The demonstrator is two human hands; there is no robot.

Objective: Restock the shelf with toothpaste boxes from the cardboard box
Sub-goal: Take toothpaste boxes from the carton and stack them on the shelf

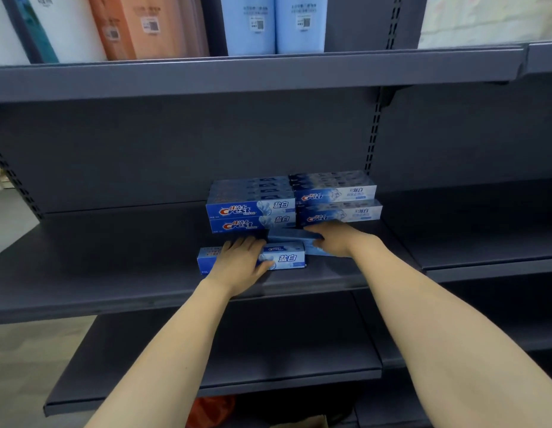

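Note:
Two stacks of blue Crest toothpaste boxes stand at the back of the dark grey middle shelf: a left stack and a paler right stack. In front of them one blue toothpaste box lies lengthwise near the shelf's front. My left hand grips this box over its top, thumb on its front face. A second, tilted toothpaste box sits just behind it, held by my right hand with the fingers curled round its right part. The cardboard box shows only as a corner at the bottom edge.
The upper shelf overhangs, carrying tall white, orange and light blue packs. A lower shelf juts out beneath my forearms. A slotted upright bounds the bay on the right. Something orange-red lies on the floor below.

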